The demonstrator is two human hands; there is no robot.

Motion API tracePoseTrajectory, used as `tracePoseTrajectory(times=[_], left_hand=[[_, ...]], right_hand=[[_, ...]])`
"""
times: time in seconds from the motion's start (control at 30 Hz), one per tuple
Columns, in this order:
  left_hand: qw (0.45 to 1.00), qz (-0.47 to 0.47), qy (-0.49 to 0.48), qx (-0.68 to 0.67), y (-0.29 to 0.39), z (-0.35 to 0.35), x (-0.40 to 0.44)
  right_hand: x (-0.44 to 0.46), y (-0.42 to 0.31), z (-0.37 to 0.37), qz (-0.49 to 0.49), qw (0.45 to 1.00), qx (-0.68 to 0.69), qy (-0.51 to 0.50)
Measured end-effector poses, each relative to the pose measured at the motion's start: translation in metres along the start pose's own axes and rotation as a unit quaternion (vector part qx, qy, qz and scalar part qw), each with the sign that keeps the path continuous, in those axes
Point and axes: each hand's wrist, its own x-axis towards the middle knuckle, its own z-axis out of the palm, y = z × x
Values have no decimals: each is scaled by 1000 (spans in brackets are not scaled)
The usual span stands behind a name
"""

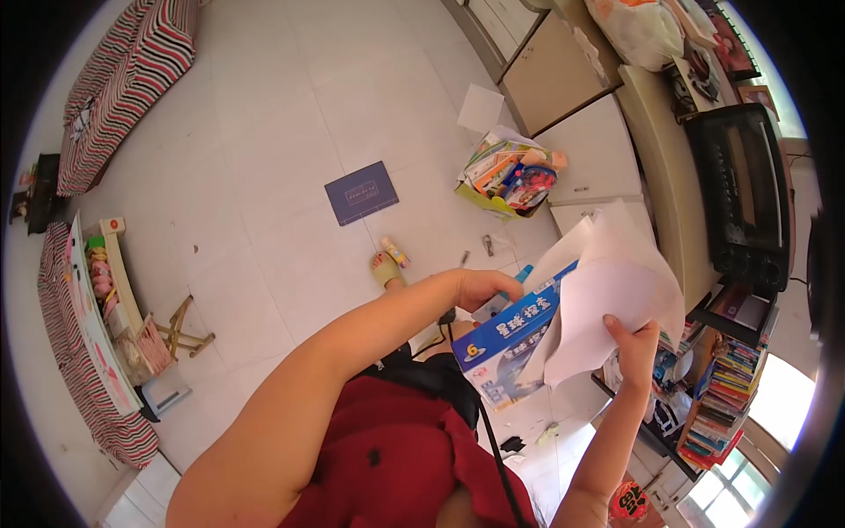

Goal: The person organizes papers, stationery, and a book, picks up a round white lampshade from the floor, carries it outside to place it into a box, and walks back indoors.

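A blue and white cardboard box (515,334) with Chinese lettering is tilted in front of my body. My left hand (487,289) grips its far left side, with the fingertips partly hidden behind it. White paper sheets (607,295) stand up at the right of the box and overlap its edge. Pinching these sheets is my right hand (632,341), thumb on the near face and the other fingers behind. Whether the sheets' lower ends sit inside the box I cannot tell.
An open bag (480,195) full of books and packets stands against the cabinets (590,145). A dark blue folder (362,193) and a glue-like bottle (395,253) lie on the floor near my foot. A black oven (739,194) and a bookshelf (717,396) are at right.
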Motion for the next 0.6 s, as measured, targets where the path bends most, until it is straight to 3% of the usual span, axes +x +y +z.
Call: tracePoseTrajectory(times=[0.13,0.27,0.33,0.4,0.47,0.53,0.6], left_hand=[[999,16,46,-1,38,18,-17],[999,39,-2,-35,63,7,5],[999,20,4,-44,70,-13,21],[996,2,-3,-85,76,-34,38],[995,1,-14,-98,91,-48,44],[985,48,104,-127,110,-56,51],[983,85,124,-102,132,-86,63]], right_hand=[[28,-17,19,46,999,9,4],[66,12,12,33,996,57,-53],[88,25,8,35,982,143,-122],[111,24,8,24,980,143,-137],[136,14,10,41,966,104,-231],[168,13,17,49,966,102,-234],[208,31,22,36,965,92,-243]])
